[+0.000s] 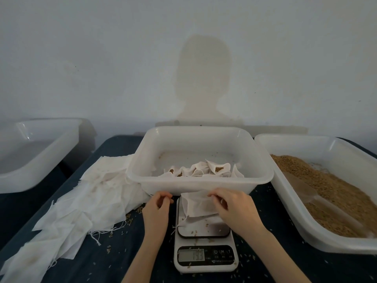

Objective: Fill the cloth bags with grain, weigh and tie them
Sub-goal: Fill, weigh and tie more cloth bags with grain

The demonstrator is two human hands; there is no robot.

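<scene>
White cloth forms the bag (201, 205) that lies on the scale (205, 240) at lower centre of the frame, its upper edge just under the front rim of the middle tub (201, 183).

Head view: The right hand (232, 209) pinches the bag's upper right edge between thumb and curled fingers. The left hand (158, 206) sits at the bag's left side with fingers curled; it probably pinches the drawstring, but the thread itself is too fine to confirm. The scale display (191, 255) shows digits, blurred. The grain (334, 193) fills the tub (318, 227) at right of the frame. Filled bags (204, 170) rest in the middle tub. Empty bags (81, 203) lie stacked at left, and an empty tub (30, 172) stands at upper left. Loose grains dot the dark table cover (126, 260).

Judged step: closing the weighed bag. Procedure: keep the mouth upward. Draw both strings outward evenly so the mouth gathers shut. Hold the cloth steady while knotting. Avoid tipping the bag, which could spill grain onto the scale.
</scene>
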